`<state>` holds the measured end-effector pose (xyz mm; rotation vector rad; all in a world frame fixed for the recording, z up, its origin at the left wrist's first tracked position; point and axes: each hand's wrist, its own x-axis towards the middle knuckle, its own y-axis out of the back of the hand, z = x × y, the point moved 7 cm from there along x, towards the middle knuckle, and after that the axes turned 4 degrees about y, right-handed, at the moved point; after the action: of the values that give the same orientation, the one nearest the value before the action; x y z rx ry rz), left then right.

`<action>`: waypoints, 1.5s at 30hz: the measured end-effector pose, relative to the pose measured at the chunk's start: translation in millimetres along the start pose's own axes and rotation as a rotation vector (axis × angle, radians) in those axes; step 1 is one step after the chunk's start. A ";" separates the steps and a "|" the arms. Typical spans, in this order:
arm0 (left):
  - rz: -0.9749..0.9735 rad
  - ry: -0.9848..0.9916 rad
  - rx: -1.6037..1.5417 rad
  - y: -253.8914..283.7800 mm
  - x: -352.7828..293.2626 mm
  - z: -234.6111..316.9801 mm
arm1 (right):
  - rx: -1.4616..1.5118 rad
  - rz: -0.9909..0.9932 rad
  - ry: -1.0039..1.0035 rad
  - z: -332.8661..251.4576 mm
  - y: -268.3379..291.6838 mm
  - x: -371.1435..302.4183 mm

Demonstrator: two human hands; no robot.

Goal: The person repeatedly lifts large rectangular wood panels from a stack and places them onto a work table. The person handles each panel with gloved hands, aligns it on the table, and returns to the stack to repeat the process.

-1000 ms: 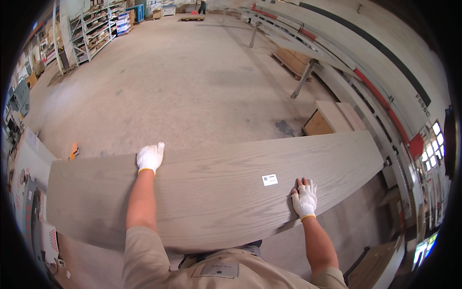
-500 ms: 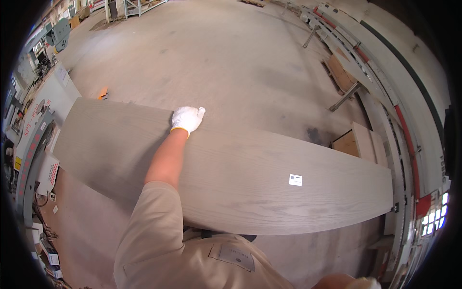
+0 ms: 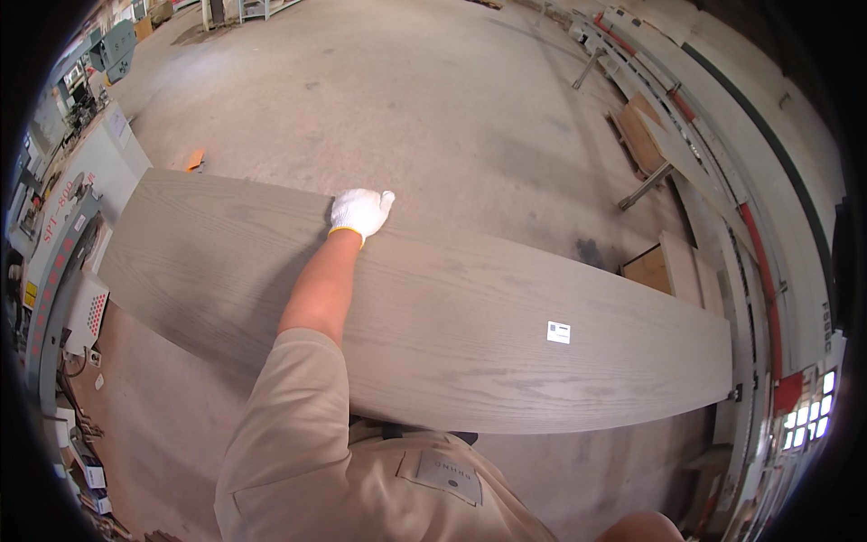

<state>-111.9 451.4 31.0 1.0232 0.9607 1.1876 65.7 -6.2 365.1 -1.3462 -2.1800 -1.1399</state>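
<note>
A long grey wood-grain panel (image 3: pixel 470 316) lies across in front of my body, its near edge close against my waist. My left hand (image 3: pixel 359 213), in a white knit glove with a yellow cuff, is closed over the panel's far edge, left of the middle. Its fingers curl down beyond the edge, where they are hidden; the thumb points right. A small white label (image 3: pixel 559 332) is stuck on the panel's right half. Of my right arm (image 3: pixel 643 527) only a rounded bit of bare skin shows at the lower edge; the right hand is out of sight.
A grey-white machine (image 3: pixel 68 212) stands by the panel's left end. Along the right runs a long machine (image 3: pixel 754 163) with a rail and red parts. Beside it are a wooden board stack (image 3: pixel 664 266) and a metal support leg (image 3: pixel 646 186). An orange piece (image 3: pixel 195 160) lies on the floor.
The panel's left part and my left hand appear slightly higher in the picture, the hand also a little further right. At the lower right, a pale bit beside my right arm has left view.
</note>
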 end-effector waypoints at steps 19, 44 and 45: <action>-0.034 0.021 -0.034 1.4 0.7 0.4 | 0.005 -0.029 -0.022 -8.4 -6.4 5.7; 0.040 -0.015 -0.022 -0.7 1.7 -0.6 | 0.009 -0.050 -0.033 -19.6 -13.2 8.2; 0.033 -0.014 -0.024 0.2 1.4 -0.8 | 0.010 -0.051 -0.032 -20.3 -13.7 8.1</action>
<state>-112.6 452.9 30.9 1.0307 0.9195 1.2149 47.4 -20.3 376.6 -1.3206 -2.2519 -1.1313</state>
